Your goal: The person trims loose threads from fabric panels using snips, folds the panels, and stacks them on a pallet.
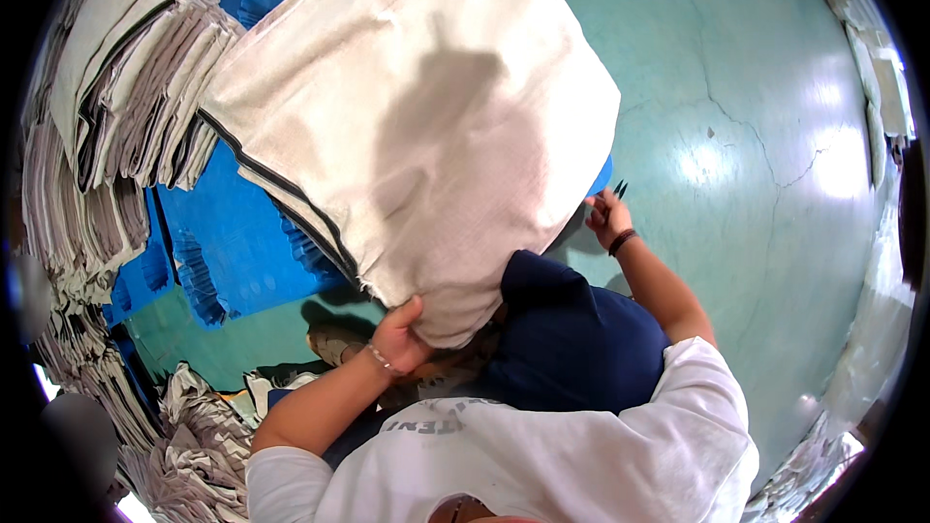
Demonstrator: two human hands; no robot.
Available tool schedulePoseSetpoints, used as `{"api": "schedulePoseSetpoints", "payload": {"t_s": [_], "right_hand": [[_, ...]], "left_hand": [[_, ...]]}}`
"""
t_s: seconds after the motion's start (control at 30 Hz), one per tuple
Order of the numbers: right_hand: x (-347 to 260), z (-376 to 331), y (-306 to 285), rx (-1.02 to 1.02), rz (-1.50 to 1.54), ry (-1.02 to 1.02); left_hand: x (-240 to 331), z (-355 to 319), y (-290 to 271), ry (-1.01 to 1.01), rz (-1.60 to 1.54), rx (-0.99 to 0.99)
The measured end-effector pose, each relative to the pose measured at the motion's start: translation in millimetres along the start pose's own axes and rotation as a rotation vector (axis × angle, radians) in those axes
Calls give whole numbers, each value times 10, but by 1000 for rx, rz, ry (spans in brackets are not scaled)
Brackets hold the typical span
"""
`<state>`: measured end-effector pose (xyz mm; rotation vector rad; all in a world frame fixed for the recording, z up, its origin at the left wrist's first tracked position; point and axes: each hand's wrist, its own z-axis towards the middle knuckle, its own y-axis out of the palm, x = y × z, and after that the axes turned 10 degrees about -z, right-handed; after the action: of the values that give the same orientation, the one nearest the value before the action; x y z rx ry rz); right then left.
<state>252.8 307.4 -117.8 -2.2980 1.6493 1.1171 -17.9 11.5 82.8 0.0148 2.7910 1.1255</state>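
Observation:
A large cream cloth piece (417, 136) with dark zipper-like edging spreads over my lap and the blue sheet in front of me. My left hand (402, 337) grips its near corner, thumb on top and fingers hidden underneath. Beside the cloth's right edge, my right hand (608, 218) is closed around a small pair of dark thread snips (621, 188); only two pointed tips show. The cloth lies partly folded double at its left edge, where the dark strip (281, 184) runs.
Stacks of folded cream cloth pieces (145, 87) stand at the left, on blue plastic sheeting (242, 252). Crumpled cloth (199, 426) lies at the lower left. A cracked green floor (717, 136) extends to the right, with pale wrapped bundles (872, 310) along the far right.

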Motion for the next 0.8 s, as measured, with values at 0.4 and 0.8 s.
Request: {"api": "schedulePoseSetpoints", "payload": {"t_s": [0.4,0.8], "right_hand": [[-1085,642,434,166,479,-392],[-4717,-1318,2573,-178,465,-1063]], "left_hand": [[174,-582,-100,3,39,58],[2481,-2061,2838,1361,469,-269]]}}
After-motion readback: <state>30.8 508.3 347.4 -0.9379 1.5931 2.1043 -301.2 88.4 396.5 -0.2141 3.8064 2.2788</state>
